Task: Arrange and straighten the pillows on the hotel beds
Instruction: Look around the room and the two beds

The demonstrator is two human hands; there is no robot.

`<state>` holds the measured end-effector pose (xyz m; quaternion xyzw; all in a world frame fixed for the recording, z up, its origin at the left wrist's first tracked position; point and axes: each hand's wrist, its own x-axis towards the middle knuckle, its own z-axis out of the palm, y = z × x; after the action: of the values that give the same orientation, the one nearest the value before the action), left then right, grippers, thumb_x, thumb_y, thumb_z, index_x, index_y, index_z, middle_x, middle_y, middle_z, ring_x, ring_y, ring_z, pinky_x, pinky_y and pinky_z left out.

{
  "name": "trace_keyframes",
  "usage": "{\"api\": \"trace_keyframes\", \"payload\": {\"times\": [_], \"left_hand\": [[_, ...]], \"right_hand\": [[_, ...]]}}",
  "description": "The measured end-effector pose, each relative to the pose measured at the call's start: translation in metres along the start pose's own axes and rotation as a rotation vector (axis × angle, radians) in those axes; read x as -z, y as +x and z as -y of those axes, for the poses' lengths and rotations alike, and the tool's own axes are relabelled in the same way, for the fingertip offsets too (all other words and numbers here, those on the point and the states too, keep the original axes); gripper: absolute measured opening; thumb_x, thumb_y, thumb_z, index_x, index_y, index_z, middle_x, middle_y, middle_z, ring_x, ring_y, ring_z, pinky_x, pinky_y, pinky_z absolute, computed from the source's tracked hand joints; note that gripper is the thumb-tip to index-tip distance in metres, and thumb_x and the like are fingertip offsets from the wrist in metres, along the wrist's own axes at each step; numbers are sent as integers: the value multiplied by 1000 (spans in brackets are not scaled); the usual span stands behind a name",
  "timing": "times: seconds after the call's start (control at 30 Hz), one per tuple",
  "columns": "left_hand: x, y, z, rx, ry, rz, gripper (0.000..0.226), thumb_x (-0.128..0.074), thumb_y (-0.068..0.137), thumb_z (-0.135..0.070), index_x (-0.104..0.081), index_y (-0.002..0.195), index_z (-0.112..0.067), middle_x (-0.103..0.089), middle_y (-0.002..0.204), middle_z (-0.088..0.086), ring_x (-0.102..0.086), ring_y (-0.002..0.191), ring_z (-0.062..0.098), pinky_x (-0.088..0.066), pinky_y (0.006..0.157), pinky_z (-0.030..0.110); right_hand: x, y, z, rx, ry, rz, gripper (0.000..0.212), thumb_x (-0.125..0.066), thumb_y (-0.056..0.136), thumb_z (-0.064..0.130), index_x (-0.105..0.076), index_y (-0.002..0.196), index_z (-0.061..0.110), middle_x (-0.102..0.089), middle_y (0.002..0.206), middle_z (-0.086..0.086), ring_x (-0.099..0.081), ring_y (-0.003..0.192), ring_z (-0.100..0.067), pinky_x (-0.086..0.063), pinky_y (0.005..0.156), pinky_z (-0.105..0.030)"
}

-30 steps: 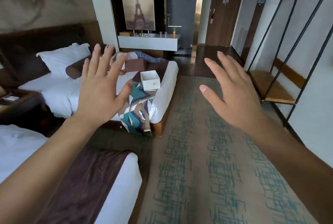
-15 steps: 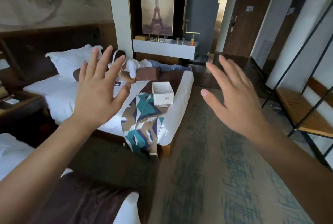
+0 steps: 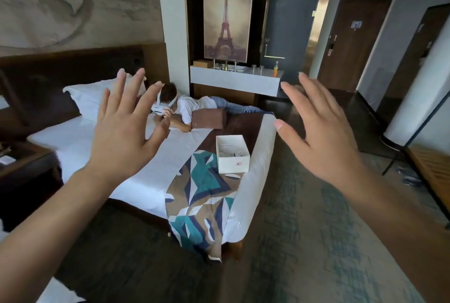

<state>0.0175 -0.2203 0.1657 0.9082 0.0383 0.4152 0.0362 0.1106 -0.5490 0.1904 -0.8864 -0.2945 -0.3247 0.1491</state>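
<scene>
A white pillow [image 3: 85, 98] leans at the head of the far bed [image 3: 80, 142], against the dark headboard. A brown square cushion [image 3: 208, 119] lies further along the same bed, beside a person lying on it. My left hand [image 3: 124, 129] is raised in the air in front of the bed, fingers spread, holding nothing. My right hand [image 3: 316, 129] is raised at the same height over the carpet, fingers spread, also holding nothing. A corner of the near bed [image 3: 60, 290] shows at the bottom left.
A person [image 3: 192, 105] wearing a white headset lies across the far bed. An open white box [image 3: 232, 154] sits on the patterned bed runner [image 3: 199, 195]. A dark nightstand [image 3: 22, 159] stands at left. Carpeted floor [image 3: 304, 241] runs to the door [image 3: 350, 42].
The view has moved closer to the far bed and shifted left. Both hands stay raised and spread, holding nothing.
</scene>
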Motion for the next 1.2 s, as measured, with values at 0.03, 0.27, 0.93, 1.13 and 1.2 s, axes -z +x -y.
{"api": "trace_keyframes", "payload": {"times": [0.03,0.27,0.93,1.13,1.2], "left_hand": [[-11,9,7,4,12,-5,65,-36,101,-54,-38,157,-21,-20,172,7,-6,161,33,-10,126,56],[-90,86,58,81,116,-54,65,-36,101,-54,-35,159,-24,-17,173,6,-3,162,30,-7,127,54],[-132,159,208,257,438,-103,66,-41,100,-53,-33,160,-25,-16,173,4,-5,162,30,-12,129,58],[-100,139,319,356,595,-138,63,-46,101,-48,-36,159,-24,-19,172,7,-7,161,34,-11,129,58],[-85,137,353,391,620,-141,64,-45,101,-49,-35,159,-24,-19,172,7,-7,161,33,-12,128,59]], "right_hand": [[-15,14,-5,13,8,-2,68,-34,100,59,-30,160,28,-21,170,-4,-19,156,-29,-23,123,-56],[-115,129,-49,123,71,22,68,-33,99,59,-28,160,30,-18,170,-2,-18,156,-28,-19,122,-49],[-321,343,16,438,466,44,68,-36,99,59,-29,160,30,-20,170,-3,-20,155,-29,-24,121,-51],[-384,407,139,572,574,40,66,-43,100,53,-31,160,27,-22,169,-6,-21,155,-30,-25,121,-49],[-400,425,177,593,609,27,66,-43,100,53,-32,160,27,-22,169,-5,-20,155,-28,-25,122,-47]]}}
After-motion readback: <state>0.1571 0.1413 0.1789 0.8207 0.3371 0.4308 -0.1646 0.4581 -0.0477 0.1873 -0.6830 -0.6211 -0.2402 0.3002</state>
